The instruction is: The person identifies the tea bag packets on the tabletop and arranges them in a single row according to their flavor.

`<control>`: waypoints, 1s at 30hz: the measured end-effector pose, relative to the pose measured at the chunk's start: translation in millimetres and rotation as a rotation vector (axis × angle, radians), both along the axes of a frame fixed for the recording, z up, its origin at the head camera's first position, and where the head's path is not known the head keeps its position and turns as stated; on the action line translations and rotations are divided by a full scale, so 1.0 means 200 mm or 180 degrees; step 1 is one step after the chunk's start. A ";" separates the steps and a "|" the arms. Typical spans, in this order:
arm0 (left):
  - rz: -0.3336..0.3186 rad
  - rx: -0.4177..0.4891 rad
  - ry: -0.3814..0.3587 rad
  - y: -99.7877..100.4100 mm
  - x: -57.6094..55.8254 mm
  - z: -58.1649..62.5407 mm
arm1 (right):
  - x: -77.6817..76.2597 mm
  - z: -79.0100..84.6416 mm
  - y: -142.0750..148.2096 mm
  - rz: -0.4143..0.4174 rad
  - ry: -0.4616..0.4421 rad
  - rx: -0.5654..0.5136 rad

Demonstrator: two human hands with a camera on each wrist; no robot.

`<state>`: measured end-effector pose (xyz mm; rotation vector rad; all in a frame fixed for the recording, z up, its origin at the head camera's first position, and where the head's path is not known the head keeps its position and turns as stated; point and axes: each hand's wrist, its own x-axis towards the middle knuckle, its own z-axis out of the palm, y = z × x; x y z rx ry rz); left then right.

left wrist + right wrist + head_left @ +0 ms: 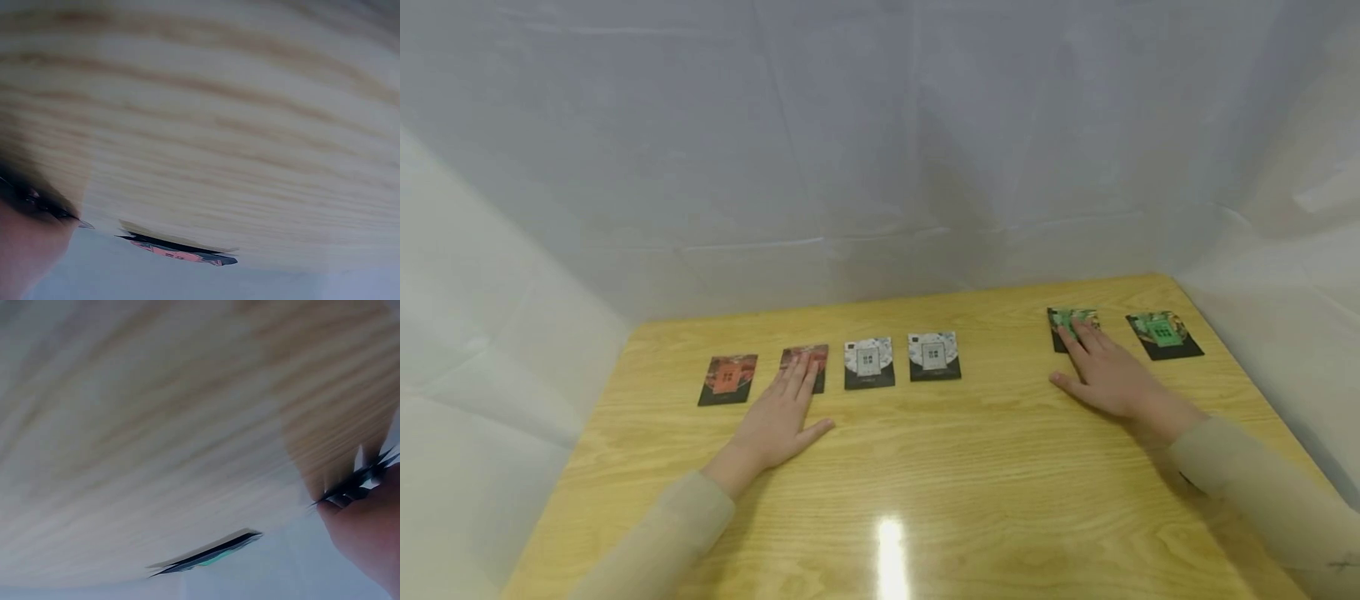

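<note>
My left hand (778, 421) lies with its fingers straight over a red-and-black flat packet (822, 363), thumb out to the side. Most of that packet is hidden under the fingers. A second red-and-black packet (727, 381) lies just left of it, and it also shows low in the left wrist view. Over on the right, my right hand (1108, 375) has its spread, straight fingers on a green-and-black packet (1060, 322), covering part of it. Another green-and-black packet (1164, 335) lies to the right of that hand. In the right wrist view, the fingertips meet a dark packet edge (350, 482).
Two white-and-black packets (869, 364) lie side by side between the hands, nearer the left one. All the packets sit in a row toward the far edge of the wooden table (955, 467). White cloth (865, 150) hangs behind and at both sides.
</note>
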<state>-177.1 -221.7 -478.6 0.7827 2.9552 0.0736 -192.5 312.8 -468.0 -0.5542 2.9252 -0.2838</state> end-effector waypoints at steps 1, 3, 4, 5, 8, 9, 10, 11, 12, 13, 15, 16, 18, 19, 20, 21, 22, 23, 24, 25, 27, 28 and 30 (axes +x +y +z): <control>0.0007 -0.0009 -0.0005 0.00 0.00 0.00 | 0.00 0.00 -0.02 0.0017 0.0004 -0.0006; 0.0021 -0.0018 -0.0016 0.00 0.00 0.00 | 0.01 0.01 -0.04 0.0053 0.0011 0.0006; 0.0024 -0.0017 -0.0022 0.00 0.00 0.00 | 0.01 0.00 -0.06 0.0073 0.0017 0.0016; 0.0028 -0.0014 -0.0029 0.00 0.00 0.00 | 0.01 0.00 -0.07 0.0085 0.0015 0.0029; 0.0027 -0.0018 -0.0036 0.00 0.00 0.00 | 0.01 0.00 -0.10 0.0130 0.0034 0.0073; 0.0024 -0.0019 -0.0033 0.00 0.00 0.00 | 0.01 0.00 -0.11 0.0144 0.0046 0.0080; 0.0020 -0.0010 -0.0033 0.00 0.00 0.00 | 0.01 0.00 -0.12 0.0160 0.0056 0.0086; 0.0020 -0.0008 -0.0039 0.00 0.00 0.00 | 0.01 0.00 -0.13 0.0172 0.0069 0.0091; 0.0021 -0.0003 -0.0038 0.00 0.00 0.00 | 0.01 0.00 -0.15 0.0183 0.0077 0.0090; 0.0026 -0.0006 -0.0046 0.00 0.00 -0.01 | 0.02 0.00 -0.16 0.0190 0.0085 0.0085; 0.0039 -0.0016 -0.0059 0.00 0.00 -0.01 | 0.02 0.01 -0.18 0.0204 0.0100 0.0100; 0.0038 -0.0004 -0.0054 0.00 0.00 -0.01 | 0.02 0.01 -0.19 0.0211 0.0102 0.0109; 0.0044 -0.0003 -0.0039 0.00 0.00 -0.01 | 0.02 0.02 -0.22 0.0224 0.0117 0.0135; 0.0043 -0.0003 -0.0035 0.00 0.00 -0.01 | 0.02 0.02 -0.23 0.0231 0.0122 0.0148; 0.0043 0.0002 -0.0027 0.00 0.00 -0.01 | 0.02 0.02 -0.24 0.0243 0.0128 0.0168; 0.0038 0.0011 -0.0018 0.00 0.00 -0.01 | 0.02 0.02 -0.25 0.0264 0.0150 0.0177; 0.0035 0.0019 -0.0012 0.00 0.00 -0.01 | 0.03 0.02 -0.27 0.0278 0.0164 0.0174; 0.0037 0.0013 -0.0016 0.00 0.00 -0.01 | 0.03 0.02 -0.28 0.0291 0.0173 0.0198; 0.0039 0.0007 -0.0015 0.00 0.00 -0.01 | 0.03 0.02 -0.29 0.0302 0.0178 0.0215; 0.0035 0.0022 -0.0016 0.00 0.00 -0.01 | 0.03 0.02 -0.30 0.0315 0.0191 0.0221; 0.0035 0.0023 -0.0012 0.00 0.00 -0.01 | 0.04 0.03 -0.33 0.0343 0.0216 0.0238; 0.0036 0.0023 -0.0009 0.00 0.00 -0.01 | 0.04 0.03 -0.34 0.0344 0.0207 0.0253; 0.0028 0.0033 -0.0006 0.00 0.00 -0.01 | 0.04 0.03 -0.37 0.0356 0.0193 0.0261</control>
